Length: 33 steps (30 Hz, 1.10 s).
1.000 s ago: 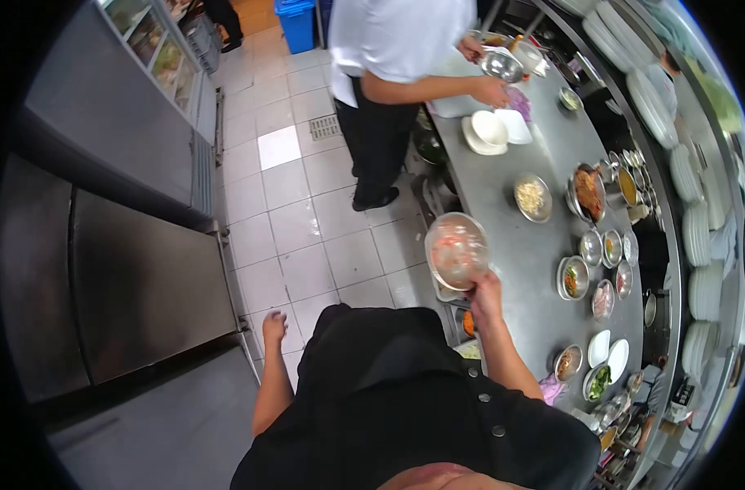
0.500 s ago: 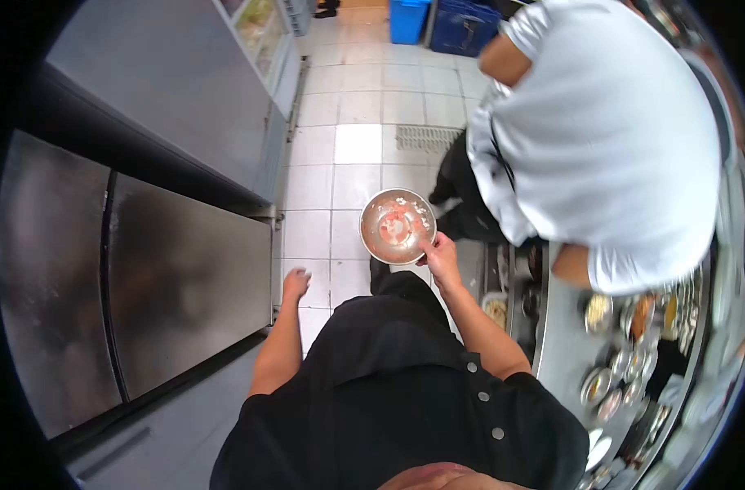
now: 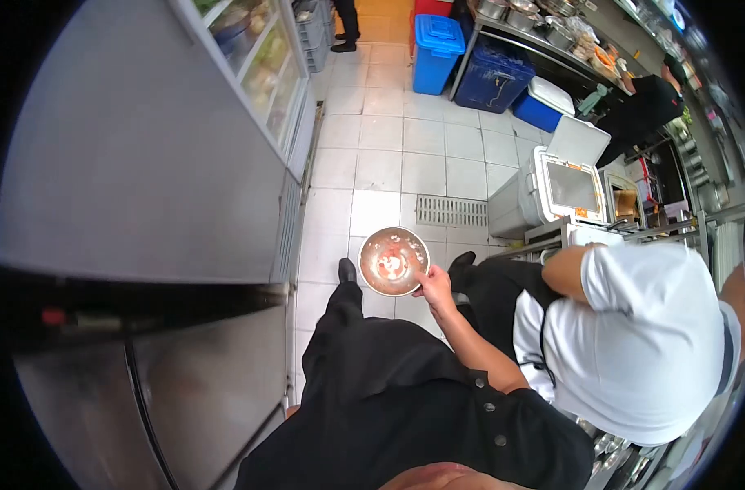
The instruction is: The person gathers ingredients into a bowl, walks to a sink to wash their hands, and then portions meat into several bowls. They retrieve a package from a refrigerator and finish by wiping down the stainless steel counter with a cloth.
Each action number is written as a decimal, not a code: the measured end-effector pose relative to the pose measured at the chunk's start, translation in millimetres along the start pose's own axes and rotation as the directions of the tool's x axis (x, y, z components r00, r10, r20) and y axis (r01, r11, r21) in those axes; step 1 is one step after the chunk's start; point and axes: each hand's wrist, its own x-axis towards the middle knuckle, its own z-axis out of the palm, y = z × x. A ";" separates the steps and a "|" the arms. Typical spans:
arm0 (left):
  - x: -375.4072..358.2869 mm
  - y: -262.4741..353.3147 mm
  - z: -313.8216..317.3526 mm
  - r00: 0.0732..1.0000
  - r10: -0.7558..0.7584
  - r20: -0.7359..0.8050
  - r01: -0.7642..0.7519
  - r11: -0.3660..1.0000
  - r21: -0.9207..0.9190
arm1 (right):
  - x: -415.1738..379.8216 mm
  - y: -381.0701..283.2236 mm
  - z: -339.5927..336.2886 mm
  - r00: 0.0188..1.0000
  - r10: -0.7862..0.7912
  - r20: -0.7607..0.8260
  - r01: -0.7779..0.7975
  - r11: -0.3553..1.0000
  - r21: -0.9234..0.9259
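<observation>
My right hand [image 3: 434, 286] grips the rim of a round steel bowl [image 3: 393, 261] and carries it out in front of me above the white floor tiles. Reddish smears and pale scraps cling to the inside of the bowl. My left hand is hidden behind my black shirt. My black shoe [image 3: 347, 270] steps forward just left of the bowl.
A person in a white shirt [image 3: 646, 335] bends over close on my right. A tall steel cabinet [image 3: 152, 163] lines the left side. Ahead lie a floor drain [image 3: 451, 211], a white cooler box [image 3: 544, 192] with its lid up, and blue bins [image 3: 438, 41].
I have walked on along the aisle with the bowl still in my right hand. The white-shirted person has dropped back to my right, and my left hand has gone out of sight.
</observation>
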 end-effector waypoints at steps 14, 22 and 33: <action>100.0 714.4 -660.7 0.010 0.196 -0.981 -0.963 0.267 0.043 | 317.9 -241.6 -83.3 0.866 -0.131 -0.483 0.300 0.908 0.292; 95.2 894.4 -835.7 -0.403 -0.285 -0.870 -0.780 0.604 0.164 | 645.6 -385.7 -162.6 0.857 -0.149 -0.493 0.356 0.863 0.359; 50.6 919.7 -938.9 -0.548 -0.772 -0.322 -0.613 0.632 -0.474 | 1068.1 -650.8 -250.3 0.777 -0.155 -0.610 0.450 0.815 0.366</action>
